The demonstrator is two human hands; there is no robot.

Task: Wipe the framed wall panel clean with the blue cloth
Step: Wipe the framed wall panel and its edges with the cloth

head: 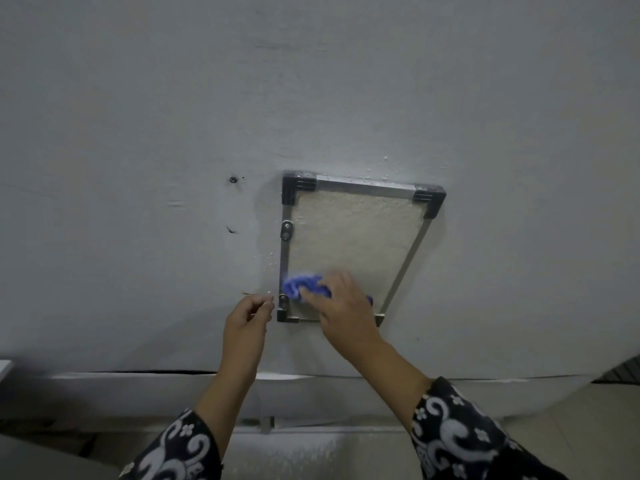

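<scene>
A framed panel (349,233) with a metal frame, black corner caps and a rough beige face hangs on the grey wall. My right hand (341,304) grips the bunched blue cloth (304,285) and presses it against the panel's lower left part, near the left frame rail. My left hand (247,318) hovers just left of the frame's lower left corner, fingers loosely curled with thumb and forefinger close together, holding nothing that I can make out. The right hand hides part of the cloth and the panel's bottom edge.
Water droplets (269,261) dot the wall left of the frame and above its top edge. A dark hole (234,179) and a scratch mark the wall at the left. A white ledge (277,377) runs below the wall. Tiled floor shows at lower right.
</scene>
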